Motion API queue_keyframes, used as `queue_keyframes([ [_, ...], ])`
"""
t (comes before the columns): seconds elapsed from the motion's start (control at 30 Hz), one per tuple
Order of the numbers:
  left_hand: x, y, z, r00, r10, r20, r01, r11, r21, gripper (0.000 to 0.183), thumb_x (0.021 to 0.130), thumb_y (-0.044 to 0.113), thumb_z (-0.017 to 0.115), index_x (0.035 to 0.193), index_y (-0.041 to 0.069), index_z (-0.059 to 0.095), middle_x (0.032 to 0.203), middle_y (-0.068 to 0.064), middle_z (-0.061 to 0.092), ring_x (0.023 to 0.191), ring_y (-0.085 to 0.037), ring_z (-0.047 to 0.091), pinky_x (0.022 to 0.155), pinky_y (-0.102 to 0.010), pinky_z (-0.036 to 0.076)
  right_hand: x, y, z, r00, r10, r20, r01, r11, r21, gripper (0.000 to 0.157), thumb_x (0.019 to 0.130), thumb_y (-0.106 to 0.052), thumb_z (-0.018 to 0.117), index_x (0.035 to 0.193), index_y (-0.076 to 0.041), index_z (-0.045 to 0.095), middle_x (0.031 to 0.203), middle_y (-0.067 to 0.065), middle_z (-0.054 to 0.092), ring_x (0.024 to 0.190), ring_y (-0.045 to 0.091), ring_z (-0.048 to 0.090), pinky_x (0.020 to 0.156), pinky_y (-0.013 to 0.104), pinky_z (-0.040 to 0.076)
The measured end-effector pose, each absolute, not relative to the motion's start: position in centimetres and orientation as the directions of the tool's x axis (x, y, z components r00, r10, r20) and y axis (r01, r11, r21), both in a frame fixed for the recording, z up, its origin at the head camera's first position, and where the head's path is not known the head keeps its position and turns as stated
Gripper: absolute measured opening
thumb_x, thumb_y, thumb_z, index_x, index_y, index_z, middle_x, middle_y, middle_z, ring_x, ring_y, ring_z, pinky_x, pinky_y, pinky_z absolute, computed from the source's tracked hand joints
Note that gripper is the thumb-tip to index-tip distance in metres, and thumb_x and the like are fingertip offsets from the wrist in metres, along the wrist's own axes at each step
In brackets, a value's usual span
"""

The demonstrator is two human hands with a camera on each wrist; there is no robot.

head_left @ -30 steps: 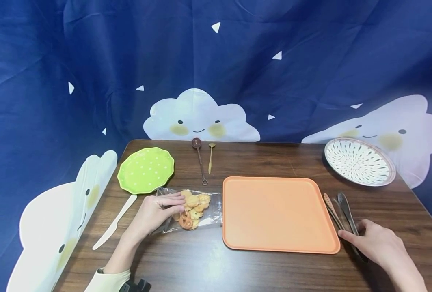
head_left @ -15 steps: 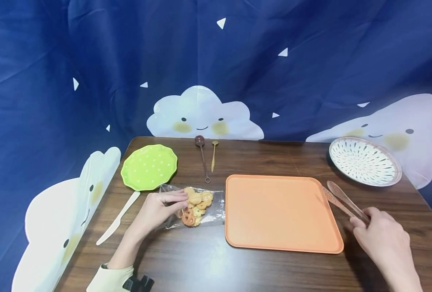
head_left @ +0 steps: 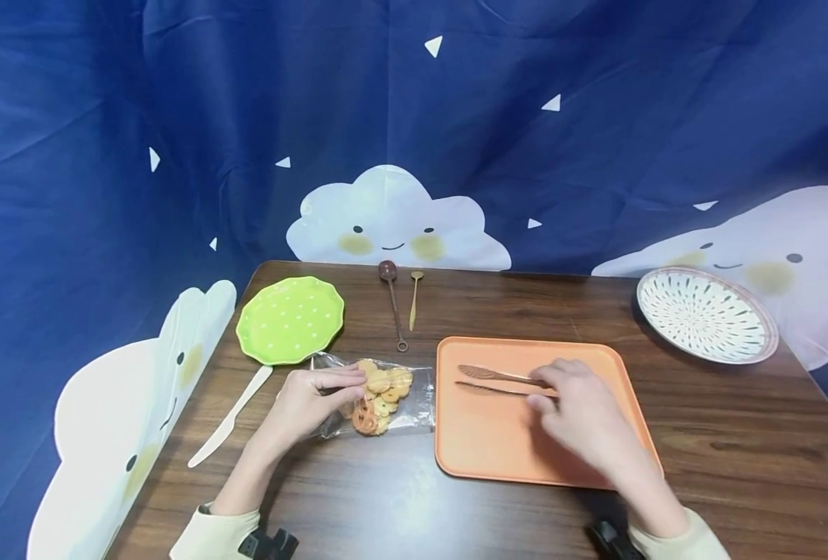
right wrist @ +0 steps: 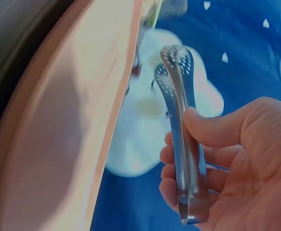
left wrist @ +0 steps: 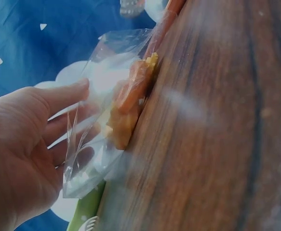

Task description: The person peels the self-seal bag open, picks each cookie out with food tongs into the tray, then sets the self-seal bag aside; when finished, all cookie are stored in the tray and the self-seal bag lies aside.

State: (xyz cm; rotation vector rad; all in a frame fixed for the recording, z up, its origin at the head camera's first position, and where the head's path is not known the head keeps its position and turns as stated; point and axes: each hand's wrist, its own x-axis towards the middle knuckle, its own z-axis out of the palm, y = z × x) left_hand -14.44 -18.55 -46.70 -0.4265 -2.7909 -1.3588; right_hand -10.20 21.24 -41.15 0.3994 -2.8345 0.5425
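My left hand (head_left: 316,397) is at the left end of a clear plastic bag (head_left: 414,397) of cookies (head_left: 382,389). In the left wrist view, the thumb of that hand (left wrist: 29,139) meets the raised plastic of the bag (left wrist: 116,53), and its fingers show through the film. My right hand (head_left: 582,404) grips a pair of metal tongs (head_left: 491,374) above the orange tray (head_left: 484,451), tips pointing left toward the bag. Seen from the right wrist, the tongs (right wrist: 183,125) have perforated ends, slightly apart, with nothing between them.
A green dotted plate (head_left: 290,320) and a pale plastic knife (head_left: 232,416) lie at the left. Behind the bag are a dark long-handled spoon (head_left: 391,299) and a small gold spoon (head_left: 414,299). A patterned bowl (head_left: 708,315) stands at the back right.
My right hand picked up the tongs from the table beside the tray and carried them left, over the tray. The left hand has stayed at the bag.
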Motion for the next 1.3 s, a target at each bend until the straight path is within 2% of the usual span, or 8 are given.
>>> queue_keyframes([
  [0.13, -14.4, -18.6, -46.8, -0.963, 0.24, 0.122, 0.244, 0.585, 0.773, 0.025, 0.085, 0.036, 0.082, 0.11, 0.029, 0.08, 0.116, 0.02, 0.075, 0.118, -0.002, 0.069, 0.11, -0.032, 0.051, -11.1, 18.3, -41.6, -0.936, -0.284, 0.207, -0.337, 0.892, -0.302, 0.022, 0.08, -0.012, 0.078, 0.102, -0.01, 0.076, 0.095, 0.003, 0.073, 0.098, 0.026, 0.067, 0.088, 0.046, 0.056],
  [0.27, -14.5, -18.7, -46.9, -0.964, 0.24, 0.117, 0.238, 0.576, 0.782, 0.025, 0.085, 0.035, 0.082, 0.11, 0.029, 0.08, 0.117, 0.02, 0.075, 0.119, -0.002, 0.068, 0.11, -0.032, 0.051, -11.7, 16.2, -41.9, -0.936, -0.317, 0.15, -0.348, 0.895, -0.279, 0.02, 0.08, -0.014, 0.079, 0.099, -0.011, 0.077, 0.091, 0.001, 0.071, 0.095, 0.024, 0.066, 0.086, 0.043, 0.056],
  [0.5, -15.1, -18.2, -46.4, -0.952, 0.268, 0.144, 0.284, 0.607, 0.742, 0.024, 0.085, 0.034, 0.082, 0.108, 0.029, 0.08, 0.113, 0.017, 0.077, 0.117, -0.008, 0.071, 0.108, -0.035, 0.053, -12.4, 14.0, -42.4, -0.943, -0.298, 0.149, -0.328, 0.911, -0.25, 0.013, 0.079, -0.017, 0.075, 0.091, -0.013, 0.074, 0.082, -0.001, 0.064, 0.086, 0.023, 0.062, 0.078, 0.04, 0.054],
  [0.67, -16.2, -17.7, -45.5, -0.924, 0.352, 0.149, 0.35, 0.625, 0.698, 0.022, 0.085, 0.033, 0.082, 0.106, 0.027, 0.081, 0.113, 0.013, 0.078, 0.114, -0.011, 0.072, 0.104, -0.037, 0.055, -12.8, 13.3, -42.7, -0.946, -0.289, 0.144, -0.318, 0.912, -0.258, 0.014, 0.08, -0.018, 0.074, 0.092, -0.012, 0.074, 0.083, 0.0, 0.064, 0.087, 0.024, 0.061, 0.079, 0.04, 0.054],
  [0.8, -16.7, -17.8, -45.0, -0.92, 0.375, 0.116, 0.345, 0.63, 0.696, 0.023, 0.085, 0.033, 0.082, 0.107, 0.027, 0.081, 0.114, 0.013, 0.078, 0.113, -0.009, 0.072, 0.104, -0.036, 0.056, -13.2, 13.2, -42.6, -0.946, -0.295, 0.133, -0.322, 0.899, -0.297, 0.015, 0.079, -0.017, 0.075, 0.092, -0.01, 0.073, 0.082, 0.0, 0.063, 0.084, 0.022, 0.059, 0.076, 0.039, 0.053],
  [0.93, -16.9, -18.1, -44.9, -0.917, 0.388, 0.093, 0.341, 0.642, 0.687, 0.022, 0.085, 0.032, 0.082, 0.106, 0.026, 0.081, 0.116, 0.011, 0.077, 0.113, -0.009, 0.072, 0.104, -0.037, 0.056, -14.1, 13.2, -42.2, -0.948, -0.306, 0.086, -0.317, 0.889, -0.332, 0.009, 0.078, -0.015, 0.073, 0.087, -0.012, 0.07, 0.079, -0.001, 0.059, 0.08, 0.02, 0.056, 0.073, 0.037, 0.05],
  [1.13, -17.3, -17.6, -44.2, -0.907, 0.417, 0.065, 0.344, 0.642, 0.685, 0.021, 0.085, 0.03, 0.082, 0.106, 0.024, 0.082, 0.116, 0.008, 0.078, 0.113, -0.009, 0.073, 0.103, -0.038, 0.056, -15.1, 13.3, -42.4, -0.948, -0.319, -0.006, -0.297, 0.89, -0.347, 0.012, 0.084, -0.02, 0.073, 0.094, -0.015, 0.073, 0.082, -0.003, 0.064, 0.082, 0.019, 0.061, 0.079, 0.041, 0.053],
  [1.3, -17.5, -17.2, -44.4, -0.902, 0.428, 0.049, 0.344, 0.648, 0.68, 0.019, 0.086, 0.029, 0.081, 0.105, 0.025, 0.082, 0.116, 0.008, 0.078, 0.112, -0.007, 0.072, 0.103, -0.036, 0.056, -15.3, 13.6, -42.5, -0.935, -0.353, 0.038, -0.343, 0.87, -0.355, 0.008, 0.085, -0.019, 0.075, 0.092, -0.016, 0.075, 0.08, -0.004, 0.065, 0.079, 0.019, 0.063, 0.077, 0.042, 0.054],
])
